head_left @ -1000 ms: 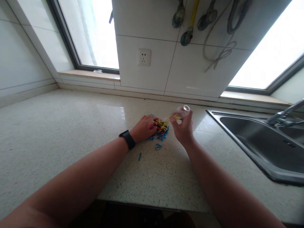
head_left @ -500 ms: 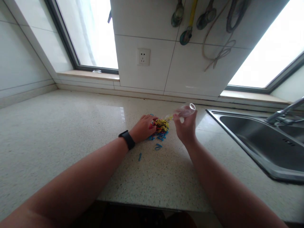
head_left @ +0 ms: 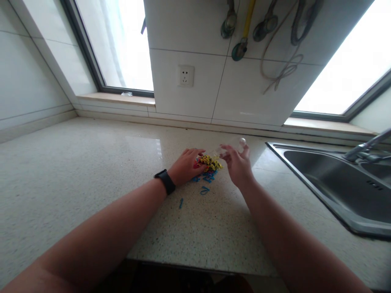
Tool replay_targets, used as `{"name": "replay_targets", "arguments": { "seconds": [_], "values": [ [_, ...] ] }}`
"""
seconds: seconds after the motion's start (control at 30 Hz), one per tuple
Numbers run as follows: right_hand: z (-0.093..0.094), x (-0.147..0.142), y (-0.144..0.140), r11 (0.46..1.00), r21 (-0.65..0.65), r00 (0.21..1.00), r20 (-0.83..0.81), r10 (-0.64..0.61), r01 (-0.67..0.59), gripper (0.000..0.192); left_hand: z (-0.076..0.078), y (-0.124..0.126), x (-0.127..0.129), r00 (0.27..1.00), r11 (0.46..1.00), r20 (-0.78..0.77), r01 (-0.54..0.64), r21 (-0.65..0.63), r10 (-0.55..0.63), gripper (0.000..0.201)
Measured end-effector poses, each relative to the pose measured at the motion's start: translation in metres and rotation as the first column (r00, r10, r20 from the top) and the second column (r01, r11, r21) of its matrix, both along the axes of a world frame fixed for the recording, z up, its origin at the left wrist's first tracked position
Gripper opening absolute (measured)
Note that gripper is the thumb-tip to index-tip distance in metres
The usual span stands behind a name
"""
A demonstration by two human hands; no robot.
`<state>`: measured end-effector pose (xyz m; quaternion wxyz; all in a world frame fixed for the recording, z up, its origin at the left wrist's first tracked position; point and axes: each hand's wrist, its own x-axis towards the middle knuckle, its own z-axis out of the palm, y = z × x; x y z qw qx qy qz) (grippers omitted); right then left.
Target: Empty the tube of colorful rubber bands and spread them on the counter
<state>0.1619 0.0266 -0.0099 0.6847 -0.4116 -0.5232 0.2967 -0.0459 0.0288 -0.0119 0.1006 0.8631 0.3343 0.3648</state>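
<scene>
A heap of small coloured bands (head_left: 211, 163), yellow, red and blue, lies on the speckled counter; they look like little elastic hair ties, though their exact kind is hard to make out. My left hand (head_left: 187, 164), with a black watch on its wrist, curves around the heap's left side, thumb and fingers apart. To the right of the heap, my right hand (head_left: 238, 165) is closed around a clear bottle (head_left: 235, 144), tilted on its side. The bottle's mouth end points at the heap, and fingers hide part of it. Two blue bands (head_left: 204, 190) lie apart, nearer me.
A steel sink (head_left: 324, 171) with a faucet (head_left: 366, 148) is set into the counter (head_left: 91, 171) on the right. On the tiled wall behind are a socket (head_left: 185, 76), pipe valves (head_left: 239, 51) and a hanging cord. Windows stand at both sides.
The bottle in my right hand has tipped and turned, and my fingers have shifted over it. The yellow bands have spread a little to the right. My left hand stays beside the heap.
</scene>
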Motion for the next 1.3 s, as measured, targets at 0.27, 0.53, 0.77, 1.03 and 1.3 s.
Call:
{"name": "replay_targets", "arguments": {
  "seconds": [0.27, 0.53, 0.77, 1.03, 1.3],
  "values": [
    [0.008, -0.016, -0.014, 0.989, 0.115, 0.996, 0.014, 0.087, -0.088, 0.070, 0.004, -0.004, 0.001, 0.999, 1.000, 0.041, -0.001, -0.019, 0.002, 0.077],
    [0.015, -0.005, -0.022, 0.945, 0.324, 0.875, 0.446, -0.187, 0.036, 0.072, -0.003, 0.000, -0.001, 1.000, 1.000, 0.022, -0.007, 0.031, 0.006, 0.068],
    [0.007, -0.012, -0.012, 0.989, 0.145, 0.995, 0.102, 0.012, -0.027, 0.069, -0.004, 0.001, 0.001, 0.999, 0.999, 0.032, 0.001, 0.033, -0.002, 0.068],
    [0.004, 0.001, -0.005, 0.990, 0.003, 0.968, 0.212, 0.135, -0.139, 0.058, 0.007, -0.005, 0.000, 0.965, 0.994, 0.259, -0.021, -0.105, 0.047, 0.049],
    [-0.011, 0.096, 0.022, 0.704, -0.160, 0.450, 0.858, -0.247, 0.692, 0.053, -0.007, 0.024, -0.013, 0.804, 0.961, 0.585, 0.068, -0.270, 0.108, 0.038]
  ]
}}
